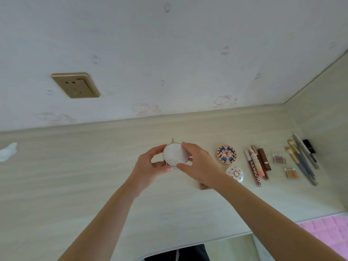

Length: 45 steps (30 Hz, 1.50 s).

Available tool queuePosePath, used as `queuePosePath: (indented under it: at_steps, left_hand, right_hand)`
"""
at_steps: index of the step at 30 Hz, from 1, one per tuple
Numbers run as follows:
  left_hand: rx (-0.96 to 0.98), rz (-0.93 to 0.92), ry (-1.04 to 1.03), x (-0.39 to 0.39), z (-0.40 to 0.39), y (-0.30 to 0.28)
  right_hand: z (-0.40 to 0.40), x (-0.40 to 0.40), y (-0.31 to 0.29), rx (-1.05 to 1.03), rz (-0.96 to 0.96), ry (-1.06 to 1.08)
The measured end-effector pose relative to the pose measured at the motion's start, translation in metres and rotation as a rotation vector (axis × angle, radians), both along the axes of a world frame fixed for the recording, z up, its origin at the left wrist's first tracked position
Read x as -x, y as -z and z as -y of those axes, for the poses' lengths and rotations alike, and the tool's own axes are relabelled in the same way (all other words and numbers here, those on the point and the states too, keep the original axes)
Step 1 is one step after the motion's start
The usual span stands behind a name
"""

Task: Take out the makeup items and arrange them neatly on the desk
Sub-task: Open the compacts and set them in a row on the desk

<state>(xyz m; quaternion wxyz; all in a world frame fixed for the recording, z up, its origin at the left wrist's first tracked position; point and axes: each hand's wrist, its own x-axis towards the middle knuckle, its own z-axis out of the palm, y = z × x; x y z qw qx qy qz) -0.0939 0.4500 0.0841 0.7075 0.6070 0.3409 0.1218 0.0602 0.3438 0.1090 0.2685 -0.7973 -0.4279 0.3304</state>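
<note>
Above the desk point(75, 185), left of the patterned compact point(226, 154), a round white compact point(175, 154) sits pinched at its rim between both hands — left hand point(148, 166) and right hand point(197, 162), fingers curled round its edge. A small metal piece pokes out behind it; what it is I cannot tell. The risk looks like a slip from this fingertip hold, dropping it onto the desk. Set down carelessly, the right forearm could brush the smaller white compact point(235, 173) and nudge the lip tubes point(258, 166) beyond it out of line — brushes point(301, 159) lie farther off.
</note>
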Motion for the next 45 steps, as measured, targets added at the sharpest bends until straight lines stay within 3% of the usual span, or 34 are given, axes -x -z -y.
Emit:
queuePosePath:
  at_steps: [6, 18, 27, 32, 45]
  left_hand:
    - [0.053, 0.079, -0.058, 0.022, -0.004, 0.005]
    - [0.097, 0.22, -0.139, 0.046, -0.016, 0.08]
    - [-0.22, 0.241, -0.116, 0.06, -0.025, 0.103]
    - [-0.24, 0.254, -0.093, 0.079, -0.013, 0.112]
    - [0.088, 0.569, -0.07, 0.128, 0.032, 0.112]
  right_hand:
    - [-0.013, 0.016, 0.003, -0.117, 0.003, -0.069]
    - [-0.027, 0.016, 0.067, -0.226, 0.1, -0.337]
    - [-0.038, 0.035, 0.097, -0.365, 0.281, -0.498]
    - [-0.02, 0.056, 0.103, -0.376, 0.323, -0.462]
    - [0.021, 0.135, 0.094, -0.385, 0.181, -0.188]
